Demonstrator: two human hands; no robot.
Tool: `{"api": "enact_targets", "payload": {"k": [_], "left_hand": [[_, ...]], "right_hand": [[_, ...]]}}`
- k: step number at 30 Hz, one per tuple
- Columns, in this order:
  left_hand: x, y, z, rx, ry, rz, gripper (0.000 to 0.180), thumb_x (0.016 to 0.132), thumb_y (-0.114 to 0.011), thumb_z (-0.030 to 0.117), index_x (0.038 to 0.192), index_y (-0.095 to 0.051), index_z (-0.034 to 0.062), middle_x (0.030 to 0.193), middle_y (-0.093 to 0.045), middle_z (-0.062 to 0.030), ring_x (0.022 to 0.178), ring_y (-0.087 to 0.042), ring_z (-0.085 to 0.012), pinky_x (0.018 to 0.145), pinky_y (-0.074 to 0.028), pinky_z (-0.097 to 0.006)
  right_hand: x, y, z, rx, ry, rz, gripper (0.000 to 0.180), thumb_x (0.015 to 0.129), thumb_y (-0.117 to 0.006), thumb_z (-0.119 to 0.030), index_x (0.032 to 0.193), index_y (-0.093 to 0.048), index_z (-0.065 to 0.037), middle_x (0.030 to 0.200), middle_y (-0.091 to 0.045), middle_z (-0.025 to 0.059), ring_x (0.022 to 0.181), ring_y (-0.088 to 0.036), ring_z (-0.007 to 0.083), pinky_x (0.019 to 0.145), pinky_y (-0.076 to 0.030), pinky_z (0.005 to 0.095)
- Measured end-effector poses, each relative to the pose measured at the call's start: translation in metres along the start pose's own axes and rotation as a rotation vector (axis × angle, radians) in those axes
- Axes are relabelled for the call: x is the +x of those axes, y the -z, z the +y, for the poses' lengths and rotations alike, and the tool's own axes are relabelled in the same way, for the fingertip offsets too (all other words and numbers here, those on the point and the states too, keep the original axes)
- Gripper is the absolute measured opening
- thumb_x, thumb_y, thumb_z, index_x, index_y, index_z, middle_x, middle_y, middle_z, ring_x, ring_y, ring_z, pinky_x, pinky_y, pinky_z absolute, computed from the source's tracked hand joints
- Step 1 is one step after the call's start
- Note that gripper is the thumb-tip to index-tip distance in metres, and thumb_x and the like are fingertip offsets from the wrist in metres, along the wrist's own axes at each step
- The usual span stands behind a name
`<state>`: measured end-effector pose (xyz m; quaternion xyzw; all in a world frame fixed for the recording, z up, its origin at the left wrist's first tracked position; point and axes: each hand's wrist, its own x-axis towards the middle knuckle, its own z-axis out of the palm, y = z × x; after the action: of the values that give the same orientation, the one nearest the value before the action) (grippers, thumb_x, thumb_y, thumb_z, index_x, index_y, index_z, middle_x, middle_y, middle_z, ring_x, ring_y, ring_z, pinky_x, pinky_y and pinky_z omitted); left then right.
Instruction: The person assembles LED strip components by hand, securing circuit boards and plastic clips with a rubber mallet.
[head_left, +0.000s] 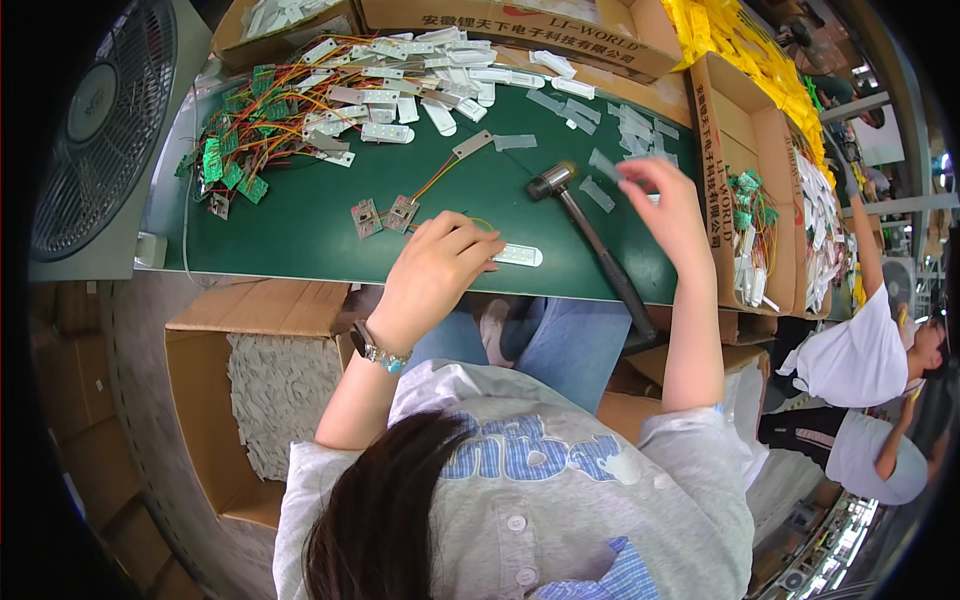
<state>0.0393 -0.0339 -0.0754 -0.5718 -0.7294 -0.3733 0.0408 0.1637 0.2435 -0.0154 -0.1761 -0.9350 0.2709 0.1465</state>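
Left hand: the left hand (437, 268) is curled down on the near edge of the green table (300, 230), fingertips pinching a white oblong housing (517, 255) flat against the mat, probably to keep it from sliding.
Right hand: the right hand (668, 205) is lifted above the table to the right, thumb and forefinger nipping a small clear strip (618, 172) by one end so that its face stays free.
Hammer: a hammer (590, 240) lies between the two hands, head far, black handle slanting off the near right edge, within easy reach of the right hand.
Supply, far left: a heap of green circuit boards with coloured wires (265, 125); two loose boards (385, 215) lie just left of the left hand.
Supply, far middle: white housings (420, 75) piled against the cardboard boxes, with more clear strips (625, 120) scattered to their right.
Right box: an open carton (750, 160) holds wired pieces; whether they are finished I cannot tell.
Near left: a carton of pale parts (285, 395) beside the knee.
Far left: a fan (105, 120).
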Motion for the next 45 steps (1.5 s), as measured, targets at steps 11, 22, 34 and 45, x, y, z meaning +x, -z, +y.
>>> {"api": "enact_targets", "payload": {"k": [11,22,34,45], "left_hand": [[0.003,-0.001,0.002,-0.011,0.033,-0.016,0.028,0.073,-0.076,0.008,0.101,-0.072,0.0064,0.102,-0.070,-0.0025,0.098,-0.061,-0.0241,0.085,-0.051,-0.038],[0.003,0.001,0.004,-0.019,0.096,-0.013,0.043,0.073,-0.078,0.012,0.114,-0.065,0.0059,0.099,-0.070,-0.0049,0.096,-0.062,-0.0260,0.084,-0.051,-0.038],[0.004,0.002,0.002,-0.024,0.076,-0.027,0.036,0.069,-0.079,0.010,0.103,-0.066,0.0056,0.101,-0.070,-0.0041,0.095,-0.062,-0.0263,0.083,-0.052,-0.038],[0.002,0.000,0.000,-0.037,0.024,0.009,0.024,0.069,-0.078,0.008,0.090,-0.066,0.0068,0.101,-0.070,-0.0021,0.096,-0.062,-0.0255,0.082,-0.052,-0.039]], "right_hand": [[-0.075,-0.055,-0.044,-0.275,0.350,0.086,0.023,0.076,-0.074,-0.004,0.099,-0.073,-0.007,0.100,-0.066,0.0039,0.092,-0.063,0.0236,0.080,-0.048,0.0370],[-0.070,-0.079,-0.057,-0.108,0.377,0.182,0.033,0.071,-0.072,-0.003,0.103,-0.074,-0.011,0.097,-0.066,0.0023,0.089,-0.063,0.0218,0.074,-0.047,0.0357],[-0.067,-0.089,-0.064,-0.250,0.510,0.114,0.030,0.076,-0.067,-0.014,0.105,-0.074,-0.011,0.101,-0.063,0.0011,0.089,-0.059,0.0179,0.076,-0.045,0.0336],[-0.084,-0.050,-0.061,-0.416,0.122,0.176,0.044,0.077,-0.079,-0.019,0.116,-0.061,-0.009,0.111,-0.059,0.0100,0.100,-0.059,0.0304,0.083,-0.046,0.0426]]}}
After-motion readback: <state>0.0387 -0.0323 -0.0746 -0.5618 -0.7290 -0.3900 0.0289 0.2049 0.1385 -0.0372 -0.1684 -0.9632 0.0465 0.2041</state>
